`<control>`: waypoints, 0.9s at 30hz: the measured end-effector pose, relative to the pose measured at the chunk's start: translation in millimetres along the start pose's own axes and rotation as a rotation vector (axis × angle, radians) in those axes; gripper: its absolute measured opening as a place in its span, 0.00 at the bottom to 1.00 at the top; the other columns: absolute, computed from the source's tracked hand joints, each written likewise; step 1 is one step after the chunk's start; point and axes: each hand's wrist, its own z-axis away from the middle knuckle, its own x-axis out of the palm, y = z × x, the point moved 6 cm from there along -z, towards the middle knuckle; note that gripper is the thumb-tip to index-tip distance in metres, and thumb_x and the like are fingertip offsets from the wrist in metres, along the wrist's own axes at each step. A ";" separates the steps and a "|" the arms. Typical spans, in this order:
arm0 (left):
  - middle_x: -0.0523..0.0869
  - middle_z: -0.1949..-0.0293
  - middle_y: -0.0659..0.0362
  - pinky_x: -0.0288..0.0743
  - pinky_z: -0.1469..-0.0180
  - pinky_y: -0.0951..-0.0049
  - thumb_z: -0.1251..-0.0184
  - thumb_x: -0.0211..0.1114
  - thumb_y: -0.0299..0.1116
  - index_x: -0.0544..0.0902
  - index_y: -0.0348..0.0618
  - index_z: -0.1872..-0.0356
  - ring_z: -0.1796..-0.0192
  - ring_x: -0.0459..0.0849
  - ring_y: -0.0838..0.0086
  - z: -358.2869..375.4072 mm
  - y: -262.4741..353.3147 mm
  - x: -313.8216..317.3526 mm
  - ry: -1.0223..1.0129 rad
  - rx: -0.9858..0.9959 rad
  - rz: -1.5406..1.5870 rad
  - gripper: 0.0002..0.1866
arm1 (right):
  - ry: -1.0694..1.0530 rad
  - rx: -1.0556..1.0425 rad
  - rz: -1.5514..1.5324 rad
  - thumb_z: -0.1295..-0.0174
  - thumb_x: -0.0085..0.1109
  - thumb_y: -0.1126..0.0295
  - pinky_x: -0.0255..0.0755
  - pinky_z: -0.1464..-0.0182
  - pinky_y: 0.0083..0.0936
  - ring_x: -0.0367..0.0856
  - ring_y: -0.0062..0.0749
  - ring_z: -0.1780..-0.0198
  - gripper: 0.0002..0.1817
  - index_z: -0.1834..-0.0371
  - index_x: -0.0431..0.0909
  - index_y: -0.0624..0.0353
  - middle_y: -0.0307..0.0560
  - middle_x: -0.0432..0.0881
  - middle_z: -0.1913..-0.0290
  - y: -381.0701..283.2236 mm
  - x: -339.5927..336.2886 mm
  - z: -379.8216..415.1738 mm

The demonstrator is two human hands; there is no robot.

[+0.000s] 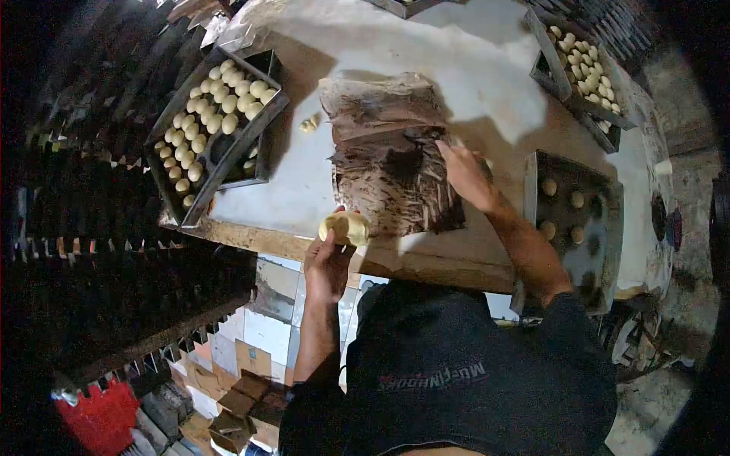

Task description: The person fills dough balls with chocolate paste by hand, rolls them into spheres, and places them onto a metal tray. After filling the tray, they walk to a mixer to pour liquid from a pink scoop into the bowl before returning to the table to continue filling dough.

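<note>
My left hand [325,266], its fingers curled, holds a flattened piece of pale yellow dough [346,228] just above the table's front edge. A dark brown, sticky-looking paste [399,163] is spread in a rough rectangle in front of me, with streaks and ridges across it. At the right side of this spread is my right hand [465,173], fingers closed and pointing into the paste. Whatever it grips is mostly hidden by the fingers, so I cannot make it out.
A metal tray [217,163] of several dough balls rests on another tray at left. Another dough-filled tray [566,83] stands at far right. Nearer on the right, a dark tray [536,251] holds several balls. Dough scraps [309,124] lie on the pale tabletop [296,186].
</note>
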 end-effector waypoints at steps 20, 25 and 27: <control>0.78 0.43 0.50 0.71 0.39 0.62 0.30 0.59 0.34 0.74 0.34 0.40 0.42 0.77 0.64 -66.0 -28.1 24.6 0.233 0.063 -0.076 0.21 | -0.123 0.093 -0.267 0.33 0.51 0.68 0.77 0.59 0.39 0.84 0.52 0.65 0.16 0.46 0.78 0.65 0.65 0.83 0.61 19.1 -24.9 -39.3; 0.76 0.42 0.50 0.70 0.39 0.64 0.29 0.58 0.37 0.73 0.35 0.40 0.41 0.76 0.64 -70.4 -28.6 36.9 0.185 0.020 -0.072 0.22 | -0.285 -0.060 -0.423 0.34 0.55 0.66 0.76 0.58 0.37 0.86 0.45 0.62 0.16 0.50 0.79 0.66 0.62 0.84 0.60 23.8 20.4 -39.3; 0.76 0.43 0.50 0.70 0.39 0.64 0.29 0.58 0.38 0.73 0.35 0.40 0.42 0.76 0.64 -74.1 -28.9 35.4 0.169 0.033 -0.066 0.22 | -0.230 -0.126 -0.607 0.34 0.58 0.64 0.77 0.58 0.35 0.86 0.41 0.61 0.17 0.50 0.80 0.66 0.59 0.85 0.59 40.0 30.8 -38.1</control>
